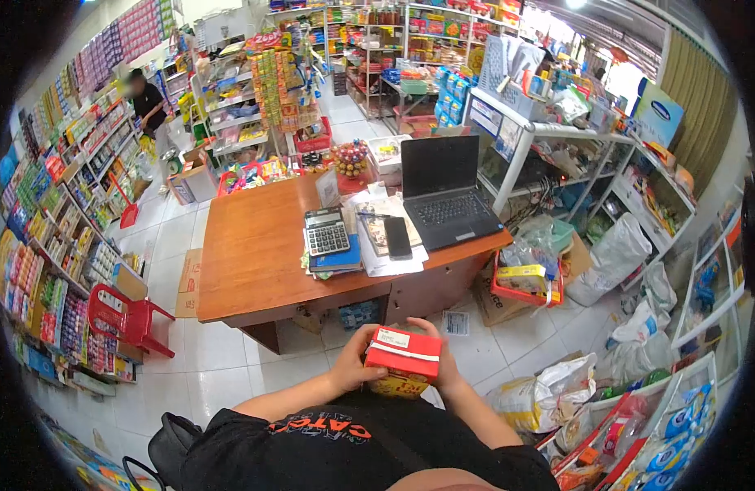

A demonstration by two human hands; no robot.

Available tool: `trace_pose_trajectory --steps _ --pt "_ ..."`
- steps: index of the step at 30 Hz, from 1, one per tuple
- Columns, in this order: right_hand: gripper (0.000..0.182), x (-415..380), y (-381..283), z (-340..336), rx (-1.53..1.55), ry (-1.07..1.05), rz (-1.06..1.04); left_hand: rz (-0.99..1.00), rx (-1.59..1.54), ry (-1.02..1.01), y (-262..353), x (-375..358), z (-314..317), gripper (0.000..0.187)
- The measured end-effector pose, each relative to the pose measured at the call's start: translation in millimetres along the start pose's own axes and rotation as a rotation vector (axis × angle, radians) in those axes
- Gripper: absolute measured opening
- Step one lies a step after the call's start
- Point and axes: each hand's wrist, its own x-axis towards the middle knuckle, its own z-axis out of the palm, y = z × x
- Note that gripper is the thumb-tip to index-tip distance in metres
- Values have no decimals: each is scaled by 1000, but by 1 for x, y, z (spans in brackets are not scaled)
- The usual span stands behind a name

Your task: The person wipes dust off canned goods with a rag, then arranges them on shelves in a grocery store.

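Note:
In front of my body I hold a red and yellow cardboard box (402, 356), with a white strip along its top edge and a pale label. My left hand (357, 360) is wrapped round the box's left side, its thumb on the near face. My right hand (444, 360) grips the right side, with somewhat blurred fingers at the far top corner. Beyond the box stands a wooden desk (247, 245). On it lie a calculator (327, 236) on a blue book, a dark phone (397, 237) on papers, and an open laptop (447, 196).
A red plastic chair (128, 319) stands left of the desk, near stocked shelves. At the right are a red basket (527, 282), white sacks (615, 258) and a metal-framed counter (521, 147). Another person (148, 102) stands among the shelves at far left.

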Motion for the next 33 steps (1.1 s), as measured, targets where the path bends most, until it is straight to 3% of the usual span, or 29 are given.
trace_pose_trajectory --steps 1,4,5,8,9,11,17,20,21,25,28,32,33 --pt "51 -4 8 -4 -341 -52 -159 -2 -52 35 -2 1 0 72" --pt "57 -8 5 10 -255 62 -245 2 -53 92 -7 0 0 66" --pt "73 -10 -8 20 -195 19 -184 -1 -55 104 -8 3 -2 62" --pt "88 -14 18 7 -308 -19 -211 -60 -104 152 -10 8 -5 51" --pt "93 -12 16 7 -293 14 -129 -111 -145 165 -9 12 -6 47" --pt "90 -5 12 9 -331 49 -59 -178 -192 193 -15 16 -9 34" --pt "84 -3 21 7 -219 137 -16 -296 -712 549 -16 33 -35 19" --pt "81 -6 27 3 -166 170 -8 -164 -280 691 -9 36 -39 15" --pt "80 -6 27 3 -178 176 -11 -148 14 621 -9 30 -36 15" --pt "76 -9 31 -2 -97 267 21 -84 395 413 11 9 -9 18" --pt "75 -19 27 -1 -24 315 8 -141 467 401 -50 -7 -24 24" --pt "75 -27 10 9 -174 274 -82 -624 43 255 -33 6 -12 30" --pt "75 -29 7 10 -231 270 -98 -639 -98 234 -37 8 -10 31"
